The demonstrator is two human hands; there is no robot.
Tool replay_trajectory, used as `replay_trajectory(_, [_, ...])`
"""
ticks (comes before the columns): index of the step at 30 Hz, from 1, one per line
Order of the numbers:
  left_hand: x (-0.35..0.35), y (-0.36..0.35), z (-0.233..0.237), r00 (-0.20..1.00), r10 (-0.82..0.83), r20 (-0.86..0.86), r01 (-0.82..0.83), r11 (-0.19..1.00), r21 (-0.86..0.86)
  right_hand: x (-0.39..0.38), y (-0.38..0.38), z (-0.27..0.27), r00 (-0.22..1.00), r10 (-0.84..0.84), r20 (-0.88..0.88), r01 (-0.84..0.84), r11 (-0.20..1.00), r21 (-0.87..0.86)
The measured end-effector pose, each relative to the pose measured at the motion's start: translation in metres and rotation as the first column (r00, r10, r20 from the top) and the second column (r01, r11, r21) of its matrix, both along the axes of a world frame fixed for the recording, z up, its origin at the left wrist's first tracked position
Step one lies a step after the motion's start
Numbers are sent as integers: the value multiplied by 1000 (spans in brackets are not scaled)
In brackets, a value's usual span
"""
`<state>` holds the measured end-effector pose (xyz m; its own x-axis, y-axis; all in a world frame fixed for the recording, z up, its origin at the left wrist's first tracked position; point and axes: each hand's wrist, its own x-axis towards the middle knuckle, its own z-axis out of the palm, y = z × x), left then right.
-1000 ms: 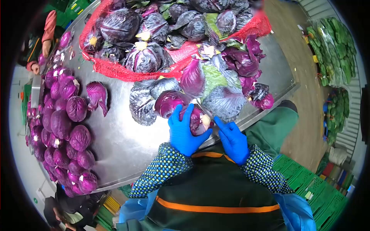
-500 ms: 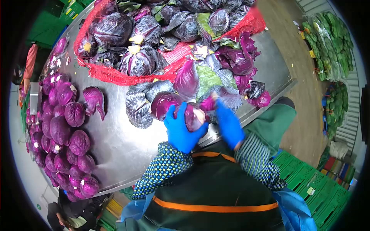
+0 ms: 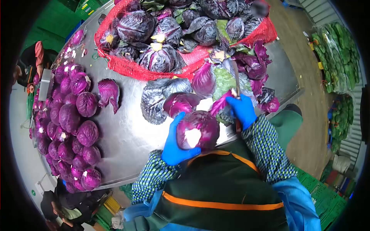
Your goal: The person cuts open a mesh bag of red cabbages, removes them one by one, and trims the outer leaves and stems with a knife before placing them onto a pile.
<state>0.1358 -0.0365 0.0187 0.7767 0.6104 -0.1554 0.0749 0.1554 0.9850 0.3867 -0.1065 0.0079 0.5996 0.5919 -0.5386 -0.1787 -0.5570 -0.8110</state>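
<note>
My left hand (image 3: 175, 144), in a blue glove, is wrapped round a purple cabbage (image 3: 202, 129) with a pale cut stem end facing me. Just right of it, my right hand (image 3: 242, 111), also gloved, is closed on a knife (image 3: 236, 77) whose blade points away from me. A purple leaf piece (image 3: 221, 103) touches the fingers of that hand. Loose outer leaves (image 3: 154, 101) lie beyond the cabbage on the metal table (image 3: 127, 133).
Dark untrimmed cabbages fill a red net sack (image 3: 150, 74) at the back. Peeled purple cabbages (image 3: 69, 117) are heaped on the left. Green crates (image 3: 322, 196) stand at lower right. Other people (image 3: 71, 204) are at lower left and upper left.
The cabbage has turned and come nearer me, its cut end more exposed. My right hand has moved right, away from it, and the knife now shows clearly. The whole view has shifted slightly.
</note>
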Motion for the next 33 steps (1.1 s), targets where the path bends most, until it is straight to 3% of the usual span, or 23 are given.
replay_trajectory(1, [1,-2,19,994,14,105,-5,997,-83,13,-5,-24,995,84,-55,-87,994,-59])
replay_trajectory(3, [8,-1,38,972,32,231,-55,994,96,-13,6,26,965,42,-258,-25,997,67])
replay_trajectory(4, [8,1,43,989,50,138,-98,925,366,-22,5,46,886,85,-456,-35,992,118])
replay_trajectory(5, [11,1,45,988,61,142,-111,921,373,-30,-9,38,735,70,-674,95,974,205])
replay_trajectory(7, [22,-2,48,980,198,-30,-148,815,560,-38,-23,62,475,143,-868,103,971,216])
replay_trajectory(9, [30,6,54,964,266,-11,-227,844,486,-32,-23,59,534,207,-820,27,965,261])
replay_trajectory(11, [27,24,74,975,54,-214,69,848,525,-32,-25,54,584,263,-768,-60,957,283])
replay_trajectory(13, [31,39,94,982,52,-179,52,847,530,-40,-23,51,625,312,-715,20,910,414])
replay_trajectory(15, [33,55,107,837,-144,-527,523,495,694,-39,-26,56,607,294,-738,11,926,378])
replay_trajectory(16, [37,56,102,882,-104,-459,465,338,818,-40,-25,58,563,274,-780,15,940,341])
replay_trajectory(17, [38,60,96,881,-101,-462,467,337,818,-39,-25,58,518,253,-817,16,952,305])
replay_trajectory(19, [39,67,82,841,-202,-501,521,58,851,-35,-31,51,412,239,-879,5,965,264])
replay_trajectory(20, [41,72,77,915,-209,-345,378,149,914,-35,-35,47,303,214,-929,-9,975,221])
replay_trajectory(21, [43,73,64,912,-215,-348,383,150,911,-39,-37,45,299,209,-931,-3,976,218])
replay_trajectory(22, [47,72,47,958,-162,-237,286,601,746,-43,-38,43,327,248,-912,29,962,271])
replay_trajectory(23, [52,73,44,985,-60,-164,122,908,400,-45,-39,40,356,282,-891,61,945,323])
replay_trajectory(24, [52,78,43,980,13,-197,-58,973,-222,-44,-39,35,357,301,-884,14,945,327])
replay_trajectory(25, [51,87,45,958,-12,-285,-38,985,-169,-43,-39,36,362,297,-884,25,945,327])
replay_trajectory(27, [45,70,74,989,-129,-74,132,990,44,-41,-34,47,424,276,-863,15,950,311])
replay_trajectory(28, [45,68,91,966,-222,-134,258,882,394,-38,-31,47,427,270,-863,17,952,306])
replay_trajectory(29, [43,64,100,936,-275,-221,350,647,678,-36,-29,47,491,283,-824,-3,946,324])
replay_trajectory(31, [37,56,94,939,-215,-269,344,594,727,-35,-28,51,540,306,-784,-53,942,331])
replay_trajectory(33, [36,63,82,943,-290,-165,294,487,823,-36,-22,56,521,305,-797,34,926,377])
